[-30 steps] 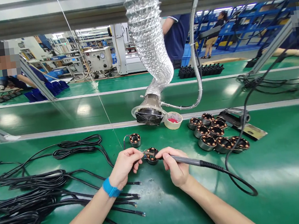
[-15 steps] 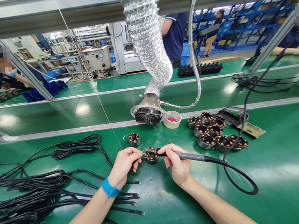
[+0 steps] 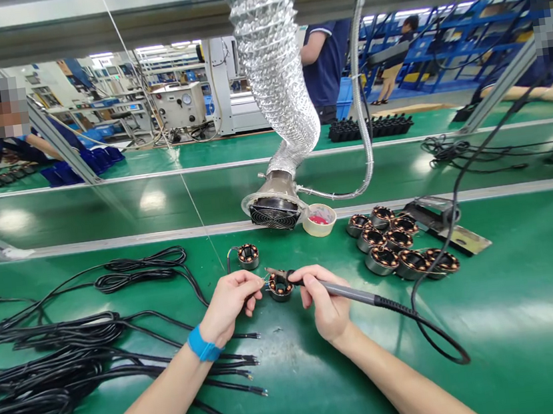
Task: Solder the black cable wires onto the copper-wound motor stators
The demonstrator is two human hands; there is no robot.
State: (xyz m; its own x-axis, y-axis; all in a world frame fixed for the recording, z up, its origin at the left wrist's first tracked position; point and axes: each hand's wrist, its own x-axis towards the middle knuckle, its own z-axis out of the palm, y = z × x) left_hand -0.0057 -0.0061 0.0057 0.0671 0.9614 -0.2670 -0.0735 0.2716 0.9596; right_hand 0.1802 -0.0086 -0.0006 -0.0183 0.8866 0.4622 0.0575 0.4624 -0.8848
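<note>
My right hand is closed around the grey handle of a soldering iron, held like a pen. The iron's tip points left over the far rim of a motor stator with copper windings, which rests on the green bench. Contact between the tip and the wires cannot be made out. At the stator's left side, my left hand pinches a thin wire end; its fingers partly hide it. Just behind stands another stator with a black cable and coloured wires joined to it.
Black cables with stripped ends lie at left. Several stators stand at right beside an iron stand. A fume extractor hangs ahead near a tape roll. The iron's cord loops at right. Co-workers occupy the far bench.
The soldering iron has tilted: its tip has moved slightly up and away, while the handle's rear has dropped toward me. Its cord loop has shifted left. My left hand stays nearly still.
</note>
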